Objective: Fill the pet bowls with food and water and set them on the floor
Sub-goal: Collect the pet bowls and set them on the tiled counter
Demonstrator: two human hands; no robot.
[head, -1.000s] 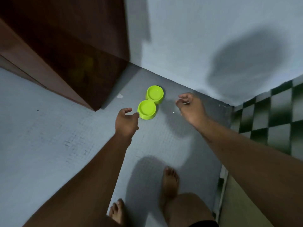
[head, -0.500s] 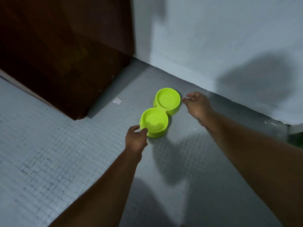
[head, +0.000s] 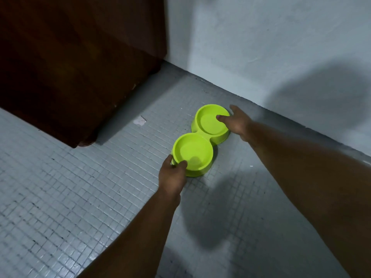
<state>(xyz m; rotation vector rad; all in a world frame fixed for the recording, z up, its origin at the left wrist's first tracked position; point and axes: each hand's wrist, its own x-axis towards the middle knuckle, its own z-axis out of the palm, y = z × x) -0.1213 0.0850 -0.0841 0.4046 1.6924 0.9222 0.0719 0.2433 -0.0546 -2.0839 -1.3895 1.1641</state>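
Broadly, a grey floor (head: 80, 197) of small square tiles fills the lower view from 3 o'clock round to 9 o'clock; a pale wall (head: 261, 47) rises at 1 o'clock, meeting the floor along a slanting line; a dark wooden cabinet (head: 70, 67) stands on the floor at 10 o'clock, its corner against the wall; the lime-green double pet bowl (head: 201, 139) sits flat on the floor just right of centre, near the wall's foot, with its far basin at 1 o'clock from the near one; the left hand (head: 172, 177) comes in from 6 o'clock and grasps the near basin's edge at its 7 o'clock side, thumb hooked over the rim and fingers round the outer wall; the right hand (head: 236, 123) comes in from 4 o'clock and clasps the far basin's 3 o'clock edge, thumb inside the rim and fingers outside it; a small pale scrap (head: 139, 120) lies on the floor at 10 o'clock from the bowl, well apart from it.
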